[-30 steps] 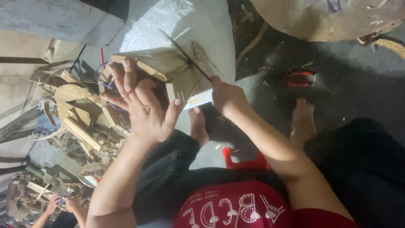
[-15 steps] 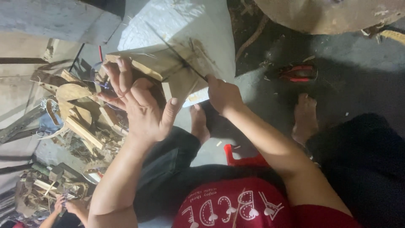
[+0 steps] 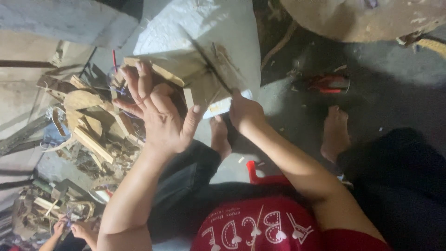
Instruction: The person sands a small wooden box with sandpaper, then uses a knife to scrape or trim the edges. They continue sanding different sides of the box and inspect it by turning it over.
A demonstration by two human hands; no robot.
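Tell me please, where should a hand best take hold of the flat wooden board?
Probably the bare upper-left corner of the wooden board, coming from the left. The left hand already covers its lower-left part, and the right hand keeps a thin blade across its right end.

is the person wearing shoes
No, both feet are bare: one foot rests on the grey floor, and the other foot shows between the arms.
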